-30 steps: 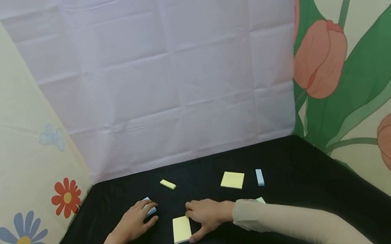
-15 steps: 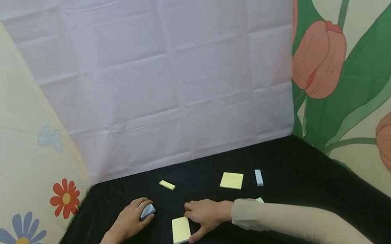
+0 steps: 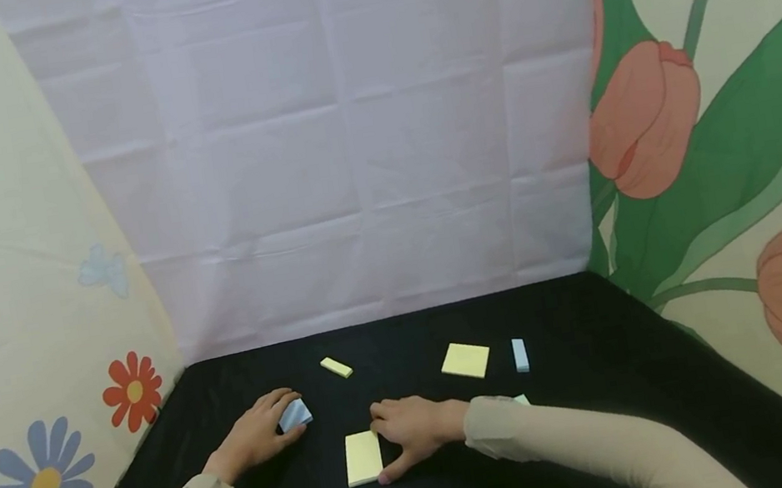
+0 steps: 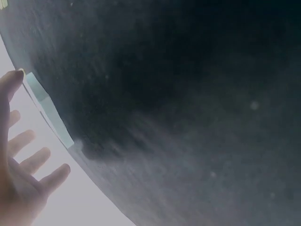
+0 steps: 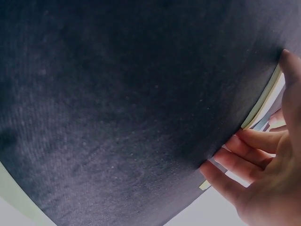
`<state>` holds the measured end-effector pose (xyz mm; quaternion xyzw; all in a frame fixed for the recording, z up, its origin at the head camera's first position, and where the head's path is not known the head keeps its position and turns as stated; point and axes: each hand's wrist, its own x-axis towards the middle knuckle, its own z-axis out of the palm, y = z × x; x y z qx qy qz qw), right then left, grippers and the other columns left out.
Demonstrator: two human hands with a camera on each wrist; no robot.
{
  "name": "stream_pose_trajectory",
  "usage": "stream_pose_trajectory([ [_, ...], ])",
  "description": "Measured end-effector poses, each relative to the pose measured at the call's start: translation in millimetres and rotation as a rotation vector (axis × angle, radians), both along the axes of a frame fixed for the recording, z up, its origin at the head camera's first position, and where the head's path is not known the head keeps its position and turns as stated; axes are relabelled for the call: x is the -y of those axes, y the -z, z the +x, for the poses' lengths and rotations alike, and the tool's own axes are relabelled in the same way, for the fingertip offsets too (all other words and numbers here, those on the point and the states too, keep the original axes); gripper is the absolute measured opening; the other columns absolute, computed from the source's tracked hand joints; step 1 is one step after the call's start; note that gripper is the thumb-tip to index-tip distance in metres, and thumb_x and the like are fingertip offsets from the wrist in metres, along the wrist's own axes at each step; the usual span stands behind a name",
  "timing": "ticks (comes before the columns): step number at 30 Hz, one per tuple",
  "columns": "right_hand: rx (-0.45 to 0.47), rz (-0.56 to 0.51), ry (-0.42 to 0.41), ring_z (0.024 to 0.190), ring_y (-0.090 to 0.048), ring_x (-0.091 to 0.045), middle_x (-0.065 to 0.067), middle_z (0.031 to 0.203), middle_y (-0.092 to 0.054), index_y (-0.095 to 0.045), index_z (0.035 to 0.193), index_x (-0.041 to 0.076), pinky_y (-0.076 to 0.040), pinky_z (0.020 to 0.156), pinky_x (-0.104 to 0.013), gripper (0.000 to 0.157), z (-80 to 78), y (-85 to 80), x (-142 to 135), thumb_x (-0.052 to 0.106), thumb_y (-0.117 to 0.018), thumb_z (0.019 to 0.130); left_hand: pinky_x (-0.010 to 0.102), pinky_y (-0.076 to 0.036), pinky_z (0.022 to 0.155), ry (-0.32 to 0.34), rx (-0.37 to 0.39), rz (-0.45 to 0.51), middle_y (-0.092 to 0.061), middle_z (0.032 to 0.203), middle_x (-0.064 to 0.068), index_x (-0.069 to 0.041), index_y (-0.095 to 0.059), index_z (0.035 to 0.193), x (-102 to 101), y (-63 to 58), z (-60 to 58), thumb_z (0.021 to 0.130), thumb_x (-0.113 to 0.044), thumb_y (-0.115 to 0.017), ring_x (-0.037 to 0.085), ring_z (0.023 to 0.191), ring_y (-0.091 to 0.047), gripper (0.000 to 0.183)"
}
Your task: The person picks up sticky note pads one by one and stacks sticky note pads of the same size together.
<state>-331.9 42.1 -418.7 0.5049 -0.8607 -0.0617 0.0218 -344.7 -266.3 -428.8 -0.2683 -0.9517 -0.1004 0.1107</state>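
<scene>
In the head view my left hand (image 3: 256, 433) is around a light blue sticky-note pad (image 3: 295, 414), fingers at its far side and thumb near its front corner. The left wrist view shows those fingers spread apart, with the thumb tip by one end of the blue pad (image 4: 49, 110). My right hand (image 3: 414, 428) holds a pale yellow rectangular sticky-note pad (image 3: 362, 459) by its right edge, thumb at the near corner and index finger at the far corner. In the right wrist view the edge of that yellow pad (image 5: 263, 101) spans from thumb to index finger.
Farther back on the black cloth (image 3: 390, 341) lie a narrow yellow pad (image 3: 336, 368), a square yellow pad (image 3: 465, 360) and a narrow light blue pad (image 3: 521, 355). A pale green piece (image 3: 521, 400) shows behind the right sleeve (image 3: 540, 428). A white sheet hangs behind.
My left hand has drawn slightly left, and more of the blue pad shows beside its fingers. The right hand and the yellow pad have stayed in place.
</scene>
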Motion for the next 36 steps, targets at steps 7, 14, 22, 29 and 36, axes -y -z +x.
stream_pose_trajectory([
  [7, -0.009, 0.000, -0.003, 0.080, -0.042, -0.005, 0.006, 0.098, -0.045, -0.062, 0.112, 0.013, -0.038, 0.063, -0.017, 0.064, -3.0, 2.7, 0, 0.071, -0.058, 0.086, 0.059, -0.046, 0.089, -0.071, 0.043, 0.008, -0.045, 0.141, 0.024, -0.003, -0.053, 0.138, 2, -1.7, -2.8, 0.090, -0.038, -0.072, 0.040, 0.122, -0.048, 0.062],
  [14, -0.007, -0.002, -0.012, 0.078, -0.042, -0.005, 0.006, 0.096, -0.045, -0.062, 0.110, 0.013, -0.038, 0.062, -0.017, 0.064, -2.6, 5.2, 1, 0.071, -0.058, 0.086, 0.062, -0.042, 0.094, -0.107, 0.102, 0.001, -0.042, 0.143, 0.027, 0.000, -0.051, 0.139, 3, -0.5, -2.5, 0.091, -0.039, -0.071, 0.044, 0.127, -0.044, 0.066],
  [22, -0.027, -0.002, -0.013, 0.078, -0.041, -0.004, 0.006, 0.097, -0.045, -0.062, 0.109, 0.014, -0.037, 0.061, -0.016, 0.062, -2.5, 1.7, 2, 0.071, -0.058, 0.086, 0.063, -0.038, 0.099, -0.137, 0.136, -0.011, -0.039, 0.144, 0.032, 0.002, -0.049, 0.140, 6, -1.2, -5.1, 0.091, -0.043, -0.070, 0.049, 0.130, -0.040, 0.070],
  [29, -0.020, -0.001, -0.008, 0.078, -0.042, -0.004, 0.006, 0.097, -0.045, -0.062, 0.109, 0.014, -0.037, 0.061, -0.016, 0.062, -1.7, 2.9, 0, 0.071, -0.058, 0.085, 0.060, -0.041, 0.097, -0.101, 0.113, 0.014, -0.043, 0.143, 0.028, 0.003, -0.052, 0.138, 5, 1.5, -10.0, 0.089, -0.039, -0.073, 0.044, 0.127, -0.046, 0.067],
  [36, -0.016, -0.007, -0.014, 0.077, -0.041, -0.004, 0.007, 0.097, -0.043, -0.061, 0.108, 0.014, -0.036, 0.060, -0.016, 0.061, -3.2, 5.3, -1, 0.071, -0.058, 0.086, 0.062, -0.039, 0.099, -0.126, 0.152, -0.001, -0.041, 0.144, 0.029, 0.000, -0.051, 0.140, 4, 3.6, -11.8, 0.090, -0.044, -0.071, 0.047, 0.130, -0.042, 0.070],
])
